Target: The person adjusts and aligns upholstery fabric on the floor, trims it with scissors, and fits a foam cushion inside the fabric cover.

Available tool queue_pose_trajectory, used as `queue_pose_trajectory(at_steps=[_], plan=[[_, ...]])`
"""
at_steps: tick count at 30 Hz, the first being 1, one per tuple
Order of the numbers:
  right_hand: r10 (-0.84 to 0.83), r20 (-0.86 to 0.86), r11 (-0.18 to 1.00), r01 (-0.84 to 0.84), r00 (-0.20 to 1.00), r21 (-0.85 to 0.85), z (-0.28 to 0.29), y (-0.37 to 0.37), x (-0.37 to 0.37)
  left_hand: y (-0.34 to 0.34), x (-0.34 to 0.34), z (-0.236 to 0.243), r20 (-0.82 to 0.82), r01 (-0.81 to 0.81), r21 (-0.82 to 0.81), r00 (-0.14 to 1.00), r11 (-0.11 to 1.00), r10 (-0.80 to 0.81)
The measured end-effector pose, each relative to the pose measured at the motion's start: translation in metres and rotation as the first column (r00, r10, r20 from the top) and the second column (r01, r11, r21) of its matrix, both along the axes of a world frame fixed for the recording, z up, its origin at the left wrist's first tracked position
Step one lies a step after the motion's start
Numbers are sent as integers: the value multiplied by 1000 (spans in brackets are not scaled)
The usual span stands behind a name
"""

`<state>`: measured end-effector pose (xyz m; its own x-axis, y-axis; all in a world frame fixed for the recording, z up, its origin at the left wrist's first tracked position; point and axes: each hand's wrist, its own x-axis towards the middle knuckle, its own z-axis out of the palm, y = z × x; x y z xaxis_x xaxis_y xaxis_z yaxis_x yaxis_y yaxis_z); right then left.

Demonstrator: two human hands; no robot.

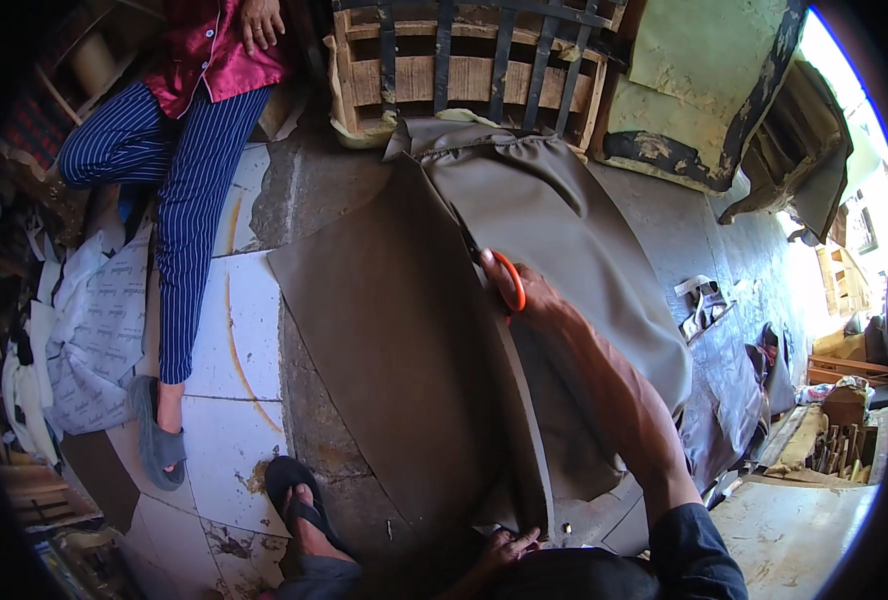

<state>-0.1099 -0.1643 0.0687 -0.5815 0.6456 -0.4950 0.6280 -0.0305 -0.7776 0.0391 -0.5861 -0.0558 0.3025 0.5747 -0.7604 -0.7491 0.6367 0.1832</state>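
A large sheet of brown leatherette point(384, 330) lies spread on the floor in front of me. My right hand point(526, 290) grips a pair of scissors point(513, 281) with orange handles, its dark blades pointing away from me along a long cut edge in the sheet. To the right of that edge, more of the same material point(604, 240) bulges in loose folds, gathered along a seam at its far end. Close to my body, my left hand point(509, 550) pinches the near end of the sheet's raised edge; part of this hand is in shadow.
At the far side stands a wooden seat frame point(464, 80) with black webbing straps. A worn foam cushion panel point(699, 90) leans beside it. Another person's leg in striped trousers point(192, 220) is at the left. Scraps and a box of tools point(849, 450) lie to the right.
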Motion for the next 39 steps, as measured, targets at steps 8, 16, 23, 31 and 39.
queue_pose_trajectory(at_steps=[8, 16, 23, 31, 39], plan=[[25, -27, 1000, -26, 999, -11, -2, 14, -3, 17, -20, 23, -23, 147, 42, 989, 988, -146], [9, -74, 1000, -7, 997, 28, 21, 1, -13, -50, -15, -58, -100, 3, 174, 995, 985, 15], [50, -136, 998, -53, 989, -19, 19, 9, -17, -41, -220, 78, -409, -719, 131, 588, 683, 697], [52, -239, 997, -65, 970, -48, 10, 17, -22, -44, -253, 86, -493, -799, 186, 428, 572, 758], [30, -258, 996, -50, 966, -72, 3, 21, -31, -47, -252, 80, -501, -810, 163, 425, 564, 754]])
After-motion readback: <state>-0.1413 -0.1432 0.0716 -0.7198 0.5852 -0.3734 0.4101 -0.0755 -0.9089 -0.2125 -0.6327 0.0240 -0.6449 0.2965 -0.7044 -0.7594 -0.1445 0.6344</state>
